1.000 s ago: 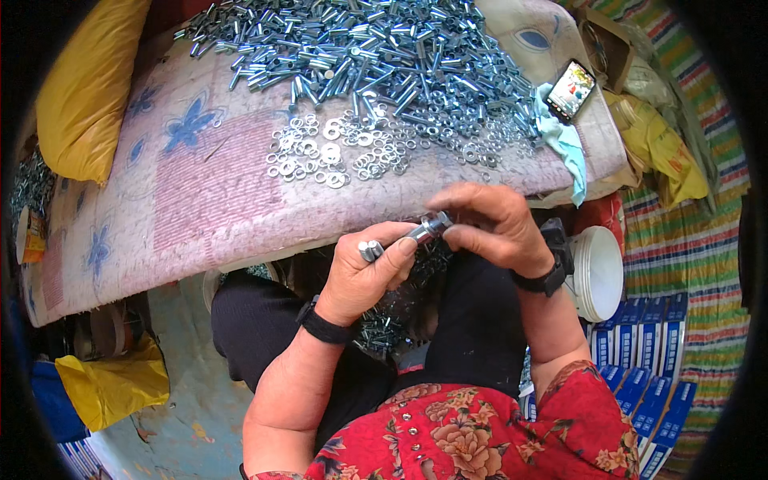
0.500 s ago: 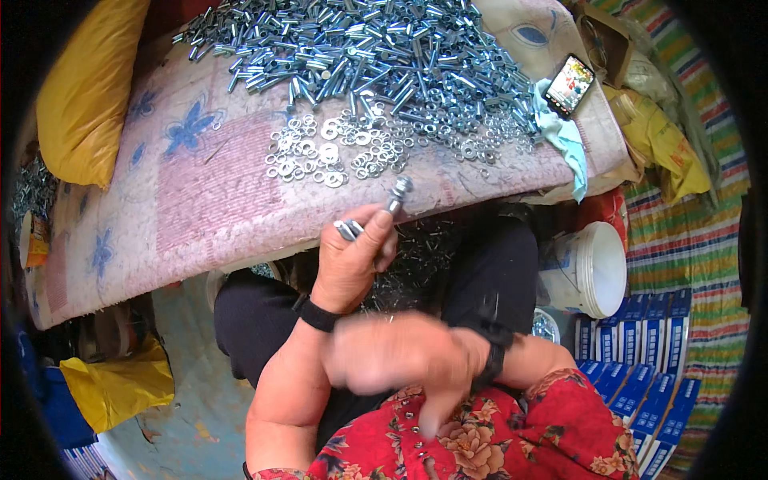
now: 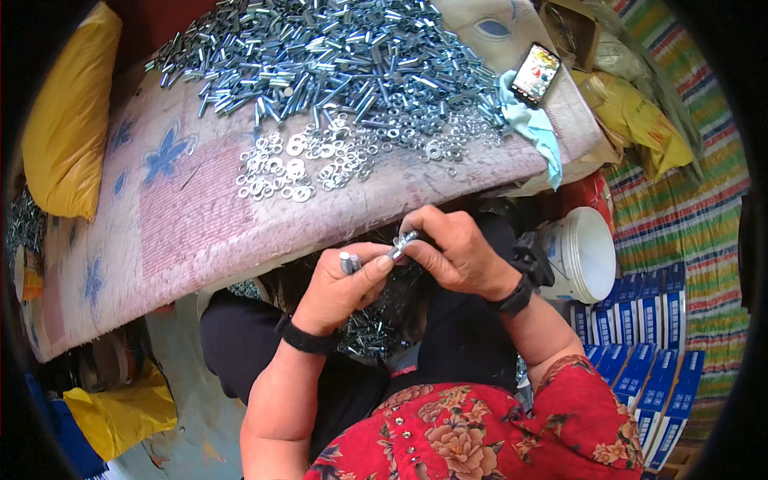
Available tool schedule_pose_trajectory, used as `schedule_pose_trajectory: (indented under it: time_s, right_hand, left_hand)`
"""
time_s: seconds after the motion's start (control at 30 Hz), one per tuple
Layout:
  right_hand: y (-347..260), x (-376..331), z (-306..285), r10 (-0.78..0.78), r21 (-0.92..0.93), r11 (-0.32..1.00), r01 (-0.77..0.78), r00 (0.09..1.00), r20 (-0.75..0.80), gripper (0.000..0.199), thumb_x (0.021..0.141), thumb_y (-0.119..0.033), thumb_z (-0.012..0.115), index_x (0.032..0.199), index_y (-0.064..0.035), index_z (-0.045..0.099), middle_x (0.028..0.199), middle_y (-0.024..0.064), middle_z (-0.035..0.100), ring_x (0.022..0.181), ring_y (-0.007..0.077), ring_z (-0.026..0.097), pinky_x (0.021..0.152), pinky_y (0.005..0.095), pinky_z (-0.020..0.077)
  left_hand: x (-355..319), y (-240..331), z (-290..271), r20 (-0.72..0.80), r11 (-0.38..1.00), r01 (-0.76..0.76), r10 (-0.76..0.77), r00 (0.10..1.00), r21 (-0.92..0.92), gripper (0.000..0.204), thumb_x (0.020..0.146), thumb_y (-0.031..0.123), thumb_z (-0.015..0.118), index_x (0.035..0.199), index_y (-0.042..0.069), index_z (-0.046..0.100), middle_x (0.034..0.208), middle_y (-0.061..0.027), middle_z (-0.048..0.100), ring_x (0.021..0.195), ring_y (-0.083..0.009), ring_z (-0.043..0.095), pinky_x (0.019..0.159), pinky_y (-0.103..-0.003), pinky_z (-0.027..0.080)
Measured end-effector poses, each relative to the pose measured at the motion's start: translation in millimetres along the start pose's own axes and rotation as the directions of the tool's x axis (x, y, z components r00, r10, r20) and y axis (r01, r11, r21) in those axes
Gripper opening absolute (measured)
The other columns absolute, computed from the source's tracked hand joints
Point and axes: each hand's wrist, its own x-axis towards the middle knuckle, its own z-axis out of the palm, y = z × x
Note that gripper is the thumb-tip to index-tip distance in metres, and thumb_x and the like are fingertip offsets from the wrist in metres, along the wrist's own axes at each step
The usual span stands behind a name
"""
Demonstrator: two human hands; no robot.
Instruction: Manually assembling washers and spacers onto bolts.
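Just off the table's near edge, my left hand pinches a shiny metal bolt between thumb and fingers. More metal bolts stick out of the same hand, beside the index finger. The fingers of my right hand are closed on the bolt's far end, where a ring or nut seems to sit, partly covered by the fingertips. On the table beyond lie loose washers, with small nuts to their right and a big heap of metal bolts or sleeves behind.
A patterned padded cover is on the table. At its right lie a phone and a pale blue cloth; a yellow sack stands left. A white bucket and blue boxes are to my right, below table height.
My right hand has risen from in front of my body to the bolt and closed on its end. My left hand has lowered slightly, still holding the bolts. The whole view has shifted a little.
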Motion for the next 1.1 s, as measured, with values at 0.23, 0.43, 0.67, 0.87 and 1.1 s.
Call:
schedule_pose_trajectory:
  time_s: [0.23, 0.43, 0.67, 0.87, 1.1]
  right_hand:
    - [44, -6, -36, 0.213, -0.193, 0.939, -0.284, 0.923, -0.32, 0.018, 0.078, -0.019, 0.062, 0.077, -0.0014, 0.057, 0.065, 0.0152, 0.054, 0.059, 0.0289, 0.056, 0.053, 0.0344, 0.0424]
    - [139, 45, -82, -0.085, -0.567, 0.811, -0.142, 0.931, -0.355, 0.019, 0.073, -0.002, 0.056, 0.091, -0.0037, 0.06, 0.081, 0.0129, 0.057, 0.074, 0.0287, 0.056, 0.065, 0.0346, 0.0446]
    - [188, 75, -81, 0.05, -0.81, 0.548, -0.21, 0.975, -0.218, 0.012, 0.075, -0.007, 0.051, 0.087, -0.0066, 0.051, 0.092, 0.0152, 0.05, 0.073, 0.0365, 0.059, 0.06, 0.0445, 0.0487]
    - [85, 64, -62, 0.088, -0.321, 0.939, -0.124, 0.988, -0.126, 0.02, 0.081, -0.016, 0.057, 0.098, -0.0049, 0.057, 0.068, 0.0111, 0.061, 0.059, 0.0197, 0.058, 0.054, 0.0296, 0.0444]
    - [32, 28, -11, 0.367, 0.482, 0.772, -0.414, 0.91, 0.194, 0.015, 0.085, -0.011, 0.054, 0.093, 0.001, 0.049, 0.062, 0.0017, 0.056, 0.047, 0.0042, 0.045, 0.042, 0.0178, 0.0349]
  left_hand:
    - [11, -15, 0, -0.075, 0.894, -0.045, 0.087, 0.993, 0.447, 0.031, 0.086, 0.014, 0.051, 0.113, -0.001, 0.051, 0.071, 0.0047, 0.045, 0.061, -0.0047, 0.038, 0.055, -0.019, 0.034]
    - [11, -19, -2, -0.061, 0.948, 0.044, -0.026, 0.998, 0.316, 0.032, 0.083, 0.009, 0.047, 0.113, -0.002, 0.05, 0.074, 0.0014, 0.048, 0.065, -0.0068, 0.043, 0.058, -0.021, 0.038]
    - [18, -24, -5, -0.049, 0.987, 0.109, -0.103, 0.993, 0.12, 0.032, 0.09, 0.023, 0.048, 0.114, 0.001, 0.051, 0.088, -0.0048, 0.058, 0.082, -0.0107, 0.055, 0.068, -0.024, 0.045]
    - [18, -10, -4, -0.119, 0.968, 0.161, -0.14, 0.983, 0.194, 0.034, 0.091, 0.031, 0.046, 0.115, 0.007, 0.05, 0.084, -0.0037, 0.058, 0.068, -0.0094, 0.056, 0.056, -0.02, 0.043]
    - [18, -13, 2, -0.119, 0.954, 0.094, -0.062, 0.991, 0.285, 0.026, 0.091, 0.022, 0.045, 0.11, 0.007, 0.052, 0.063, -0.0017, 0.055, 0.049, -0.0065, 0.05, 0.044, -0.021, 0.04]
